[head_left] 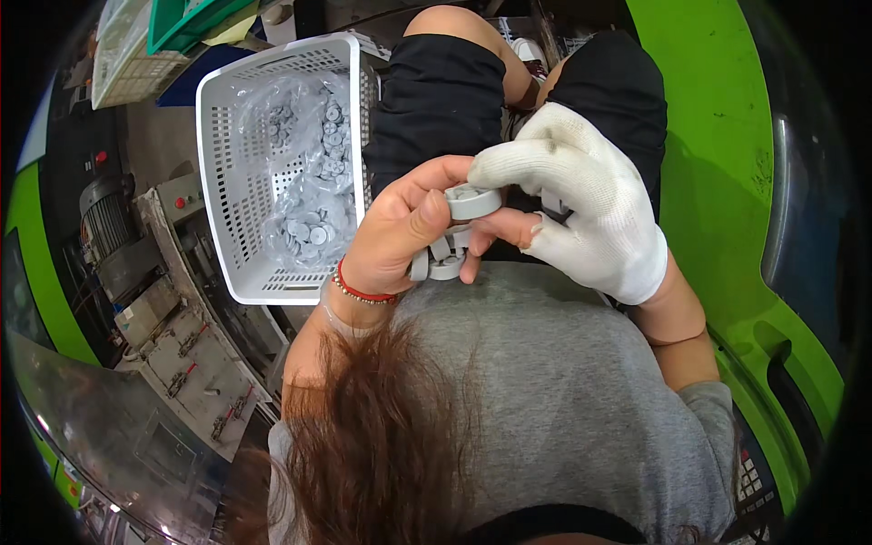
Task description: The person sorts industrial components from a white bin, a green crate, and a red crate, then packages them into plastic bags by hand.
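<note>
"One round grey part, held just right of the white basket. How?"

"The gloved right hand pinches it, closed top and bottom; the bare left hand braces its edge with a thumb, presumably for steadiness."

"And lower down?"

"The left fingers, partly curled, cradle more grey pieces, probably keeping them close."

"The basket, from here?"

"Clear plastic inside, holding piles of small grey parts."
</note>
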### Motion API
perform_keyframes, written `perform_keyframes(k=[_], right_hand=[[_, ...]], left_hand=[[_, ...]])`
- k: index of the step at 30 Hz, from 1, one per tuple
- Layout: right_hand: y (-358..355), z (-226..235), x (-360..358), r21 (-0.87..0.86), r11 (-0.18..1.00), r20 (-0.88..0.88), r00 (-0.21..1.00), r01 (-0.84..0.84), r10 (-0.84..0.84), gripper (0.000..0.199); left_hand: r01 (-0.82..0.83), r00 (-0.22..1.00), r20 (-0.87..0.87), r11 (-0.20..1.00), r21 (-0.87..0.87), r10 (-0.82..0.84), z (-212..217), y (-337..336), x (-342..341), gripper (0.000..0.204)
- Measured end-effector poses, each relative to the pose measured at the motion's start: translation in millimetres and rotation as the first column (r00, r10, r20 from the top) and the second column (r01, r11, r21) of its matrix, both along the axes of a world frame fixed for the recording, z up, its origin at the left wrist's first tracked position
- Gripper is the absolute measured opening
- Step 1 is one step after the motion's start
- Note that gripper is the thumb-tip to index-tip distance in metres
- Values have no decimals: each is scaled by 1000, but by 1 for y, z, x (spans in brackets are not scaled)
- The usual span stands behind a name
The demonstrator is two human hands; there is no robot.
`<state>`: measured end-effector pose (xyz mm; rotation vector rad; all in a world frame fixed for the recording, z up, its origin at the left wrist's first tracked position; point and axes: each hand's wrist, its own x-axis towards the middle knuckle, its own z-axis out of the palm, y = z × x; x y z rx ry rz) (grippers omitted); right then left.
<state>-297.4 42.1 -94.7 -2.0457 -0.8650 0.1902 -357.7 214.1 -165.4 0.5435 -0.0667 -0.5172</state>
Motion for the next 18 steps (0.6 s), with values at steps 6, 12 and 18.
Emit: perform_keyframes(k=[6,12,18], right_hand=[[-5,-3,0,135,990,-327,945,48,-1,19],[-19,-29,6,306,703,-760,-280,642,586,33],[-17,-34,7,319,680,-675,-346,660,652,30]], left_hand=[[39,998,38,999,27,-40,-2,-1,-1,56],[-51,998,-45,991,-121,46,-9,-3,-4,49],[-172,957,-274,951,-256,99,-12,-1,0,41]])
